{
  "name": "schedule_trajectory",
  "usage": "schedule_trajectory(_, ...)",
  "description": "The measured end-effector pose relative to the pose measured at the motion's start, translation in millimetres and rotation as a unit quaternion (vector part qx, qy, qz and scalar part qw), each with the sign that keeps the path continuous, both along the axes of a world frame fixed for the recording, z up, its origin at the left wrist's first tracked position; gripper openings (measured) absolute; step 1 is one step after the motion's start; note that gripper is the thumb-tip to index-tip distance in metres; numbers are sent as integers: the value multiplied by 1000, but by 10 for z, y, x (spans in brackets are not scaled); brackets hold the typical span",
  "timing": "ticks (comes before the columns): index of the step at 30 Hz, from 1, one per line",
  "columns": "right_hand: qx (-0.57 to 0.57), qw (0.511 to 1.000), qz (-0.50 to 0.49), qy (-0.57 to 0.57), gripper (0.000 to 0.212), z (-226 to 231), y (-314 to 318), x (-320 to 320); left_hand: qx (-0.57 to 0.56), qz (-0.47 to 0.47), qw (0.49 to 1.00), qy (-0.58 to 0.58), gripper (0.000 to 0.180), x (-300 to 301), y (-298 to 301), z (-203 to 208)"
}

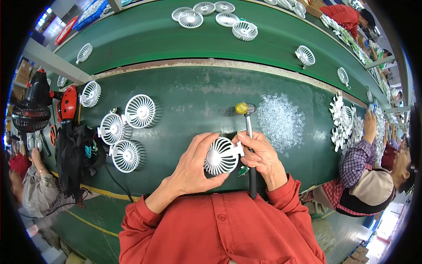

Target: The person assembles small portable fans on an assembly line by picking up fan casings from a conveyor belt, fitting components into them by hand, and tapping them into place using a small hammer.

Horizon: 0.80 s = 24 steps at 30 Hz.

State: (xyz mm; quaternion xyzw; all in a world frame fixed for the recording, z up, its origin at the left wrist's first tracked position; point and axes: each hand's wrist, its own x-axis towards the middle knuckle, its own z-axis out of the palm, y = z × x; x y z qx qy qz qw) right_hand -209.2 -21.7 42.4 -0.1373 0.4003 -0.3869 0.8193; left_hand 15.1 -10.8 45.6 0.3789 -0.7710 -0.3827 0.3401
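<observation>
My left hand is closed around the rim of a round white fan housing with radial slats. My right hand grips a hammer with a metal shaft, a yellow striking face and a black handle. Its thumb and fingertips are at the housing's neck. A small green circuit board hangs by the neck on a wire. Several similar white fan housings lie on the green table to my left. Beyond my right hand spreads a pile of small transparent pieces.
A green conveyor belt carrying more white fan housings runs across the far side. A black fan and a black bag are at the left. White fan blades are heaped at the right, beside a co-worker.
</observation>
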Motion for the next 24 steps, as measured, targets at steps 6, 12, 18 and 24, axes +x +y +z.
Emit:
schedule_trajectory(6,-10,1000,3,8,25,11,8,1,-7,4,1000,-2,82,-18,-4,-2)
schedule_trajectory(12,-14,1000,-6,-18,23,-19,7,-16,14,-7,1000,6,82,-11,-31,-24)
schedule_trajectory(18,-18,999,-39,-15,20,-55,30,42,38,-6,999,25,81,-4,-33,-41)
schedule_trajectory(24,-104,993,-46,21,21,-9,67,69,63,21,998,23,79,-5,-31,-13)
